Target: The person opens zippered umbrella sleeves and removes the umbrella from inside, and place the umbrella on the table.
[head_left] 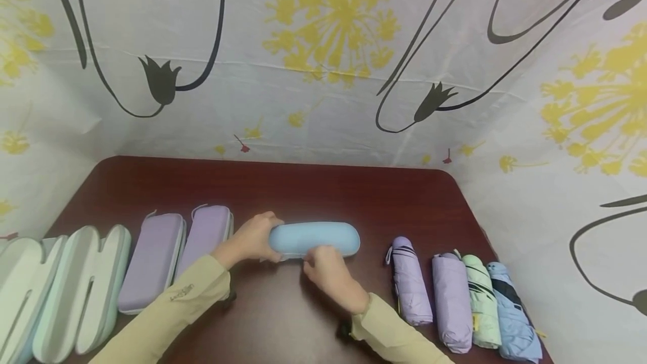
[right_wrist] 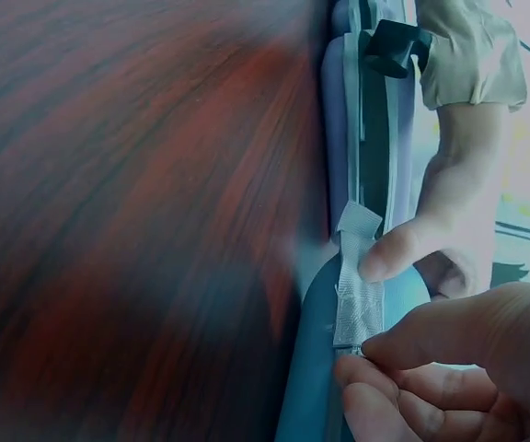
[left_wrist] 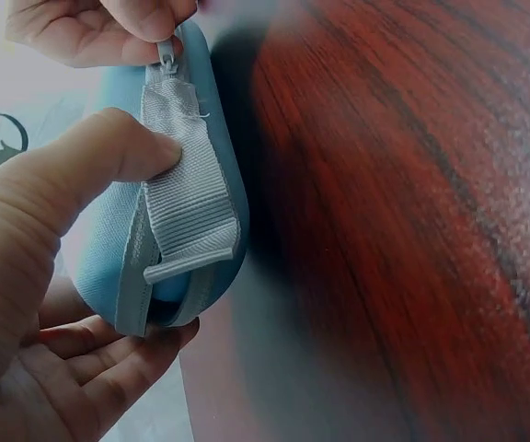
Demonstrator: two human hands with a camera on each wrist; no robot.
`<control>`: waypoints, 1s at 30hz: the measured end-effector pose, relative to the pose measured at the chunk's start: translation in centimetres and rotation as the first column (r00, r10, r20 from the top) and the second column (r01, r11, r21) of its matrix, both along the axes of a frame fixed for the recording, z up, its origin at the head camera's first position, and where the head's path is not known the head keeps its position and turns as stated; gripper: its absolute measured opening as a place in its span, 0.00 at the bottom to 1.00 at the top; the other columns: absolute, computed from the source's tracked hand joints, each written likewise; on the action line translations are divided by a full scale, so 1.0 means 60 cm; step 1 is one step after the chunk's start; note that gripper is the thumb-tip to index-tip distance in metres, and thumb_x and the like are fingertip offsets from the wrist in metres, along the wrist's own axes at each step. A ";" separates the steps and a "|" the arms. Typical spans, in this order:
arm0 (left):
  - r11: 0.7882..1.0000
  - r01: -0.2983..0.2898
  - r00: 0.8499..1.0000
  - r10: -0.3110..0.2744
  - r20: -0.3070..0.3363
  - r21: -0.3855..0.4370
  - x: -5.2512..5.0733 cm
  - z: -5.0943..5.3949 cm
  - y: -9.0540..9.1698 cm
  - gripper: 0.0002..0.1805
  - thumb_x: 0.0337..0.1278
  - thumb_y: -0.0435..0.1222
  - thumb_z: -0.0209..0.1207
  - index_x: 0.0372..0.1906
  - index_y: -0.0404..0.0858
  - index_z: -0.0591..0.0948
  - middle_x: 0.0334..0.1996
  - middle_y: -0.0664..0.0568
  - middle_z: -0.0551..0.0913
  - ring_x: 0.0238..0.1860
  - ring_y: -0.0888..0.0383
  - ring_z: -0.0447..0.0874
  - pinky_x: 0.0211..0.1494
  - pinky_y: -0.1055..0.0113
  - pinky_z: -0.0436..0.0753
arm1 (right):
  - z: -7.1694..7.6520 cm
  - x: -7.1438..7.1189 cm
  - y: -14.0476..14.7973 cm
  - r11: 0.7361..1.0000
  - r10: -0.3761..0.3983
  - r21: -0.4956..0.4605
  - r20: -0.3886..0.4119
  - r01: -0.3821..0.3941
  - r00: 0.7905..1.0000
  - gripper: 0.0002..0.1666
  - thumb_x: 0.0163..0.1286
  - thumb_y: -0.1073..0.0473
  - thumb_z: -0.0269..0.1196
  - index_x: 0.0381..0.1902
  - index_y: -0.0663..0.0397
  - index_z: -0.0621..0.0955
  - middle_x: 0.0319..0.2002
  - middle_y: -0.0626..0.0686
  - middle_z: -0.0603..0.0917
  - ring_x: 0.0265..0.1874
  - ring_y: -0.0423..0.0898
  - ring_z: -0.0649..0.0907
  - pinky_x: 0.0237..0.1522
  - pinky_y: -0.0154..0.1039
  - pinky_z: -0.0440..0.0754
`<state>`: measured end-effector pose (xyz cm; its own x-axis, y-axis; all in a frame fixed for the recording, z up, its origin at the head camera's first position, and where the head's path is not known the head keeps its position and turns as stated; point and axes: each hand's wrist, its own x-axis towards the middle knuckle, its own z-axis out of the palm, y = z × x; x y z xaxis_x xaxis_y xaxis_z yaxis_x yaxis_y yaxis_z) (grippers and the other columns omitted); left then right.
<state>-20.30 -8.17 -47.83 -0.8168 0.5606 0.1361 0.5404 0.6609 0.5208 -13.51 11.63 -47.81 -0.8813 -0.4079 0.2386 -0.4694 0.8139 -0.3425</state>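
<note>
A light blue hard zip case lies lengthwise across the middle of the brown table. My left hand grips its left end. In the left wrist view, that thumb presses a grey fabric strip along the zip side while the fingers curl round the end. A short gap in the zip shows by the strip's loose end. On the near side, my right hand pinches the small metal zipper pull between thumb and finger. The right wrist view shows this pinch just beyond the strip.
Left of the hands lie two purple zip cases and, farther left, pale cases spread open. Several folded umbrellas, including a purple one and a blue one, line the right side. A patterned cloth hangs behind the table.
</note>
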 end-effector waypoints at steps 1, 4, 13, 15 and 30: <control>1.000 -0.002 1.000 0.002 0.005 0.002 0.001 0.000 0.000 0.38 0.18 0.43 0.76 0.46 0.29 0.81 0.34 0.50 0.78 0.35 0.55 0.78 0.39 0.62 0.80 | -0.001 0.000 -0.001 1.000 0.004 0.004 -0.003 -0.004 1.000 0.04 0.49 0.68 0.67 0.19 0.56 0.82 0.19 0.49 0.83 0.22 0.43 0.82 0.26 0.32 0.77; 1.000 -0.009 1.000 0.009 0.021 0.010 0.004 0.001 -0.001 0.39 0.19 0.43 0.76 0.48 0.28 0.80 0.35 0.50 0.77 0.36 0.55 0.78 0.40 0.61 0.80 | 0.000 -0.002 0.006 0.999 0.051 -0.016 0.013 -0.050 0.999 0.03 0.51 0.67 0.67 0.21 0.56 0.83 0.21 0.48 0.83 0.23 0.42 0.82 0.27 0.31 0.78; 1.000 0.022 0.995 -0.024 0.095 0.021 0.020 0.004 -0.012 0.42 0.35 0.42 0.74 0.59 0.25 0.72 0.45 0.44 0.76 0.44 0.52 0.77 0.45 0.60 0.80 | 0.028 -0.045 0.091 0.984 0.003 -0.175 -0.076 -0.017 0.997 0.09 0.51 0.64 0.69 0.32 0.57 0.83 0.28 0.50 0.83 0.28 0.45 0.81 0.31 0.37 0.78; 0.998 0.042 0.993 -0.046 0.109 0.036 0.022 0.006 -0.015 0.41 0.40 0.42 0.72 0.60 0.25 0.71 0.47 0.43 0.76 0.45 0.51 0.77 0.46 0.59 0.80 | 0.033 -0.059 0.116 0.984 -0.039 -0.174 0.005 0.039 0.999 0.15 0.52 0.61 0.70 0.38 0.58 0.83 0.34 0.52 0.82 0.35 0.48 0.81 0.37 0.42 0.78; 0.970 -0.165 0.977 0.136 0.166 0.177 -0.011 0.009 -0.014 0.27 0.42 0.36 0.70 0.49 0.25 0.80 0.47 0.36 0.81 0.48 0.45 0.79 0.50 0.52 0.77 | 0.038 -0.074 0.189 0.977 0.113 -0.215 0.519 0.001 0.847 0.23 0.57 0.52 0.68 0.48 0.57 0.80 0.46 0.57 0.81 0.35 0.45 0.82 0.36 0.40 0.80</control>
